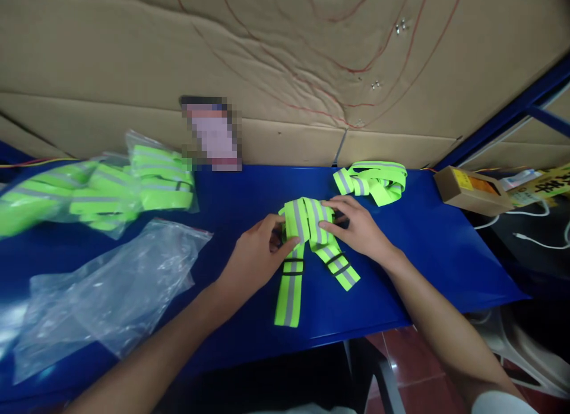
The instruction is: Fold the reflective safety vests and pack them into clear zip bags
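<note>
Two folded lengths of neon-yellow reflective strap [297, 221] lie side by side at the middle of the blue table, each with a grey stripe. Their tails with black sliders hang toward the front edge and spread apart. My left hand [260, 250] grips the left fold between thumb and fingers; some fingertips are hidden behind it. On the other side my right hand [356, 224] pinches the right fold, thumb in front and fingers behind. Behind my right hand rests another looped reflective strap [374, 179], touched by neither hand.
Clear bags with folded straps [162, 179] are heaped at the back left. Flat clear plastic bags [120, 283] lie in front of them on the blue table [240, 194]. A phone-like object [214, 132], blurred, leans on the cardboard wall. At right stand a cardboard box [472, 188] and a white cable [538, 242].
</note>
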`<move>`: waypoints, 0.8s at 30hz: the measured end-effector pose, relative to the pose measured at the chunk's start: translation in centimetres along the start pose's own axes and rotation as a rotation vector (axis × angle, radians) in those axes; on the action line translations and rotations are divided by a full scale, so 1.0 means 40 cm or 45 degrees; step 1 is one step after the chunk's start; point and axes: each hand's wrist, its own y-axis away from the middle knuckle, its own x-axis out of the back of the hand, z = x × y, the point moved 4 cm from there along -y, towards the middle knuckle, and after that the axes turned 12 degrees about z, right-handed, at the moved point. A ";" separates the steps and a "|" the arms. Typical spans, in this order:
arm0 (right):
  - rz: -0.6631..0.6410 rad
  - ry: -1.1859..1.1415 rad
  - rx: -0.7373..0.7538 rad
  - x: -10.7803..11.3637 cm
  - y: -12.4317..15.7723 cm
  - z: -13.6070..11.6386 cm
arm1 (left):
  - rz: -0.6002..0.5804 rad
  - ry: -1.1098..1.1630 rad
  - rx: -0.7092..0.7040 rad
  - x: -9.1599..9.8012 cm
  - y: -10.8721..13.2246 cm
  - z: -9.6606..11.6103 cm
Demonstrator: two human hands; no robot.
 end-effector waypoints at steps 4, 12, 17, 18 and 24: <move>0.018 -0.149 -0.123 -0.011 0.001 0.014 | -0.026 0.341 0.167 -0.009 0.005 -0.008; -0.344 0.143 -0.070 -0.010 -0.060 0.049 | -0.098 0.053 0.006 -0.017 -0.024 -0.021; -0.402 0.133 -0.071 -0.022 -0.070 0.023 | -0.115 -0.163 -0.149 -0.013 -0.090 -0.009; -0.401 0.102 -0.082 -0.025 -0.066 0.015 | -0.143 -0.188 -0.183 -0.014 -0.102 -0.004; -0.344 -0.030 0.010 -0.030 -0.048 -0.020 | -0.370 -0.276 -0.281 -0.026 -0.128 0.009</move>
